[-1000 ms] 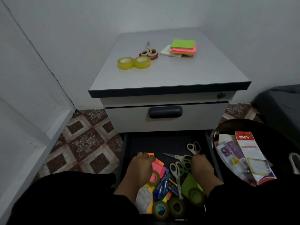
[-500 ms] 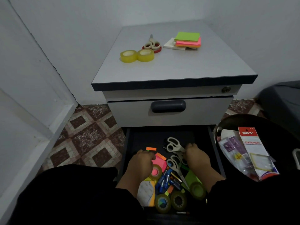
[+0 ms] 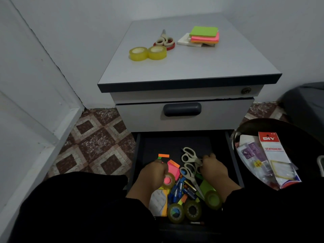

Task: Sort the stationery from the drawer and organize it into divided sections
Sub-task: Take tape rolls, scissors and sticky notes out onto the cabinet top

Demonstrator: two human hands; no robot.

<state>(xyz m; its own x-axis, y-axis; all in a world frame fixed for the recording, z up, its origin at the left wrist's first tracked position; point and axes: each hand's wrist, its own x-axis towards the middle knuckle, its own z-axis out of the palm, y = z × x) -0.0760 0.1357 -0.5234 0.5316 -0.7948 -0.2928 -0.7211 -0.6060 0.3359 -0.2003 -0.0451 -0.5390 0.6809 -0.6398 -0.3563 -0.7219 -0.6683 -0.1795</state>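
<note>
Near the open dark drawer's (image 3: 138,155) right wall, our right hand (image 3: 213,170) grips grey-handled steel scissors (image 3: 190,156) by the blades; rigid, sharp, light, so we judge this hold secure. Our left hand (image 3: 154,174) pinches a clear tape roll (image 3: 168,180).

Stationery materials and finishes.
Glossy clear plastic tape rolls (image 3: 148,53), matt paper notes (image 3: 204,36), smooth cabinet top (image 3: 201,64), possibly laminate; shiny plastic packets (image 3: 273,160).

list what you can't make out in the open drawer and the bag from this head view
- Near end of the drawer: cut off by the dark sleeves.
- Left hand: covers whatever it grips beside the pink notes.
- Right hand: hides the scissors blades.
- Purple packet in the bag: print too small and blurred.
</note>
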